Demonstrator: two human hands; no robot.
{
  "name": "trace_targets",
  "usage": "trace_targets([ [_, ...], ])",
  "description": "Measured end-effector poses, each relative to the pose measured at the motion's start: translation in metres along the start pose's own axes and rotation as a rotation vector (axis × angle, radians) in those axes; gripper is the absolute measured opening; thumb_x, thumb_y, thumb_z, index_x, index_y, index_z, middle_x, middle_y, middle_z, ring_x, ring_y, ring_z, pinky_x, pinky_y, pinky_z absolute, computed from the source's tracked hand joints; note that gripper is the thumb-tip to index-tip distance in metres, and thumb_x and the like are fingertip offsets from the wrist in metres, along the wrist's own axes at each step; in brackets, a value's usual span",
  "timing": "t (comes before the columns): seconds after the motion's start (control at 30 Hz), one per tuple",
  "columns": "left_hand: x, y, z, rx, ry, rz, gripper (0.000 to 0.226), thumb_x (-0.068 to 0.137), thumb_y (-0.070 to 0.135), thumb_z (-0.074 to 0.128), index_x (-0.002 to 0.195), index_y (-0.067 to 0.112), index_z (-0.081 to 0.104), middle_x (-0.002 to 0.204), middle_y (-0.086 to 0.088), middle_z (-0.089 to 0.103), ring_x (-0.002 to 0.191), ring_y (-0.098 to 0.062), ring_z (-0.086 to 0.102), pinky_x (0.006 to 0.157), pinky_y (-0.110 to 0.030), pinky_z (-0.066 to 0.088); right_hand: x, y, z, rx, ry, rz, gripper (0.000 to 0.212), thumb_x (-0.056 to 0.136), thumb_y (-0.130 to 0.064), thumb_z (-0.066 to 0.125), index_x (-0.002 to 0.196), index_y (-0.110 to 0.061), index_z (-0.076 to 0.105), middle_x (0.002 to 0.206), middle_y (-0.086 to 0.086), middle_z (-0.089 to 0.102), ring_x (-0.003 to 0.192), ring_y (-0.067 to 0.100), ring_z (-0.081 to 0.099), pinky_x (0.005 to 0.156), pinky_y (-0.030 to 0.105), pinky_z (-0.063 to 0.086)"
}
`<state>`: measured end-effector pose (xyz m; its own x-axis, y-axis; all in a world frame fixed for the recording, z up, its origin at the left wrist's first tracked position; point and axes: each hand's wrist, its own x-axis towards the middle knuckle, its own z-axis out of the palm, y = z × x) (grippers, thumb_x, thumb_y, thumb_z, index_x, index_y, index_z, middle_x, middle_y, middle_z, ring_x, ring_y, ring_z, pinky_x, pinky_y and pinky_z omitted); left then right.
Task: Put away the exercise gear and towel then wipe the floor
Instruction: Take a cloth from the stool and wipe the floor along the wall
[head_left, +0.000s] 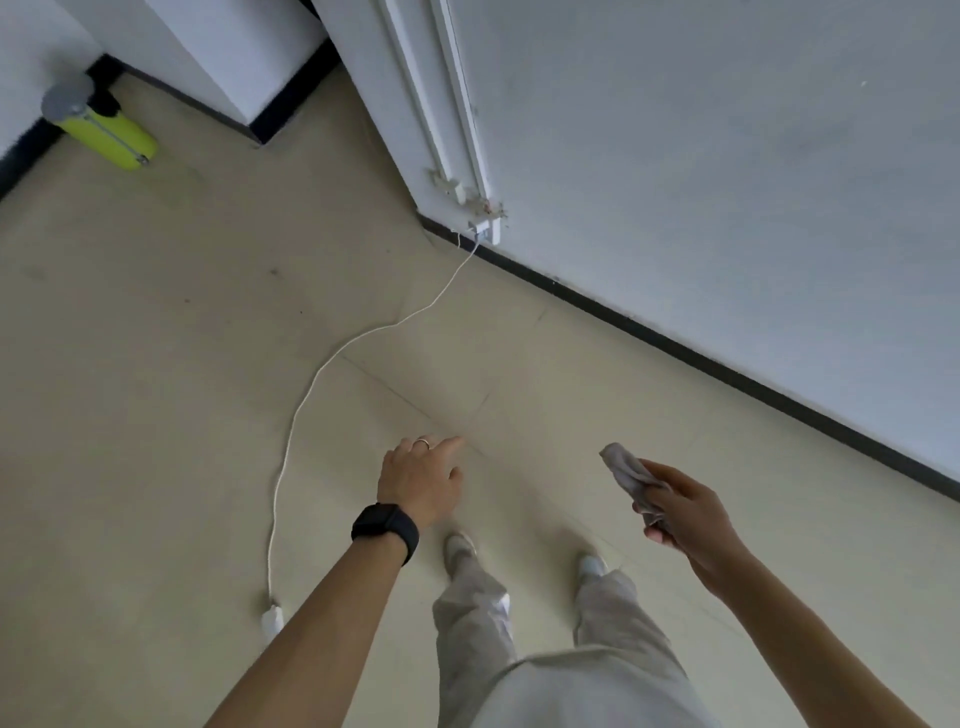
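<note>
My right hand (685, 512) holds a bunched grey cloth (628, 475) out over the beige floor (156, 364), its fingers closed around the fabric. My left hand (421, 475), with a ring and a black watch on the wrist, reaches forward above the floor with nothing in it, fingers loosely spread. A yellow-green roll with a grey end cap (101, 127) lies on the floor in the far left corner against the wall.
A white cable (311, 384) runs from a wall socket (483, 228) across the floor to a white plug block (271, 618) beside my left arm. White walls with black skirting (727, 364) close the right and back. My feet (460, 548) stand below the hands.
</note>
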<state>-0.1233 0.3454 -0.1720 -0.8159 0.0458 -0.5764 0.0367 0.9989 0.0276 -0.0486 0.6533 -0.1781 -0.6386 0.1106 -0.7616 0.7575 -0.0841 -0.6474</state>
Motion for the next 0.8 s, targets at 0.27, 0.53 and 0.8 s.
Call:
trace_targets([
  [0.27, 0.17, -0.029, 0.012, 0.152, -0.143, 0.245, 0.056, 0.093, 0.04, 0.045, 0.147, 0.038, 0.035, 0.154, -0.003, 0.038, 0.139, -0.027, 0.032, 0.112, -0.042, 0.03, 0.095, 0.007, 0.1, -0.061, 0.223, 0.015, 0.03, 0.096, -0.018, 0.054, 0.111, -0.039, 0.069, 0.073, -0.006, 0.068, 0.073, 0.014, 0.059, 0.07, 0.031, 0.049],
  [0.53, 0.335, -0.09, 0.075, 0.348, -0.212, 0.373, 0.058, 0.096, 0.039, 0.042, 0.151, 0.037, 0.025, 0.159, -0.004, 0.028, 0.146, -0.029, 0.021, 0.114, -0.047, 0.024, 0.236, 0.053, 0.184, -0.022, 0.372, 0.119, 0.031, 0.097, -0.017, 0.053, 0.122, -0.033, 0.064, 0.089, -0.004, 0.07, 0.083, 0.014, 0.064, 0.075, 0.03, 0.052],
  [0.8, 0.425, -0.125, 0.183, 0.409, -0.271, 0.395, 0.057, 0.097, 0.039, 0.04, 0.152, 0.034, 0.024, 0.16, -0.004, 0.026, 0.147, -0.029, 0.019, 0.115, -0.047, 0.023, 0.358, 0.139, 0.217, -0.152, 0.397, 0.177, 0.036, 0.096, -0.017, 0.048, 0.123, -0.034, 0.063, 0.095, -0.008, 0.066, 0.078, 0.007, 0.059, 0.064, 0.021, 0.042],
])
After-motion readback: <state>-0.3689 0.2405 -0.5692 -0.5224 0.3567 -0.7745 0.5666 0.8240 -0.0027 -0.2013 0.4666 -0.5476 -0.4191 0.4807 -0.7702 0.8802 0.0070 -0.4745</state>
